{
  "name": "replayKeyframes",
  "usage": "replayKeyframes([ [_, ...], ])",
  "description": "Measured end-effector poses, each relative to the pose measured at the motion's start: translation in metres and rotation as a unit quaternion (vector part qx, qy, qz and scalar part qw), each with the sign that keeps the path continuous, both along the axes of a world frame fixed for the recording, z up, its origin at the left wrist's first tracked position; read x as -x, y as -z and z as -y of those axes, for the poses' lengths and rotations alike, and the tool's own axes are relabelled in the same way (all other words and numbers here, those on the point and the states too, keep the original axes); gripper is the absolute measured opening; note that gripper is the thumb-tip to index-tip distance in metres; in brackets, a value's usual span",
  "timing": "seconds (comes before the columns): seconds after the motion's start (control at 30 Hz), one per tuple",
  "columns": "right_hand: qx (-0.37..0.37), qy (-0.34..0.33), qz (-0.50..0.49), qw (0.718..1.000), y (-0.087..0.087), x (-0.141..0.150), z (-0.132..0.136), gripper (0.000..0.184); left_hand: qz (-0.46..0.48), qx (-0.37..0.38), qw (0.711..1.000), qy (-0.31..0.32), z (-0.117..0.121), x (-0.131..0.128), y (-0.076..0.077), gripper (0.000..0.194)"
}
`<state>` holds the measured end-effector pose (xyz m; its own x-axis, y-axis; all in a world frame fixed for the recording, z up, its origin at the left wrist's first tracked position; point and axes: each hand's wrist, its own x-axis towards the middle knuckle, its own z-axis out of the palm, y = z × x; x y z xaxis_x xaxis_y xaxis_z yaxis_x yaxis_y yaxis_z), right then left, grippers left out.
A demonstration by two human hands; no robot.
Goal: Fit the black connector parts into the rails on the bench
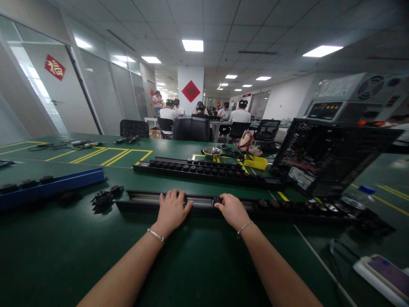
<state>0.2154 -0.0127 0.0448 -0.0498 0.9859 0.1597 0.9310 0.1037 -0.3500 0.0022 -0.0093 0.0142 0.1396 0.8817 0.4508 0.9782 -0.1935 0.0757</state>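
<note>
A long black channel (140,206) lies across the green table in front of me. My left hand (173,209) rests over its left half, fingers apart and thumb stretched to the right; anything beneath the palm is hidden. Farther right, my right hand (232,209) is closed at the fingertips on a small black part (217,199) in the channel. Beyond that hand, several similar dark parts (271,204) sit in the channel's right portion. Loose black finned parts (102,199) lie just off its left end.
Behind the channel stands another long black tray (198,172) filled with black parts. A blue tray (79,178) is at left. An open computer case (319,149), a yellow bin (255,163) and a metal bowl (212,151) stand farther back. A phone (388,273) lies at right.
</note>
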Motion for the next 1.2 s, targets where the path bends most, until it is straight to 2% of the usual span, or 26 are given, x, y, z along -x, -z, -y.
replayKeyframes([
  [0.17,0.012,-0.008,0.016,1.000,-0.002,0.000,0.001,0.023,-0.001,-0.023,0.998,0.066,-0.002,0.002,0.003,0.039],
  [0.33,0.025,-0.018,0.042,0.999,-0.005,0.005,0.005,0.024,-0.009,-0.024,0.995,0.092,-0.001,0.000,0.002,0.032],
  [0.5,0.004,-0.026,0.071,0.997,0.000,0.014,0.013,0.028,0.014,-0.010,0.992,0.122,0.002,-0.005,0.001,0.031],
  [0.7,-0.027,-0.071,0.028,0.997,0.009,0.027,0.019,0.025,0.029,-0.028,0.985,0.170,0.005,-0.011,0.005,0.042],
  [0.87,-0.060,-0.108,0.021,0.992,0.016,0.033,0.021,0.026,0.029,-0.021,0.983,0.182,0.006,-0.013,0.005,0.049],
  [1.2,-0.048,-0.129,0.041,0.990,0.015,0.034,0.021,0.037,0.023,-0.008,0.981,0.193,0.010,-0.015,-0.002,0.043],
])
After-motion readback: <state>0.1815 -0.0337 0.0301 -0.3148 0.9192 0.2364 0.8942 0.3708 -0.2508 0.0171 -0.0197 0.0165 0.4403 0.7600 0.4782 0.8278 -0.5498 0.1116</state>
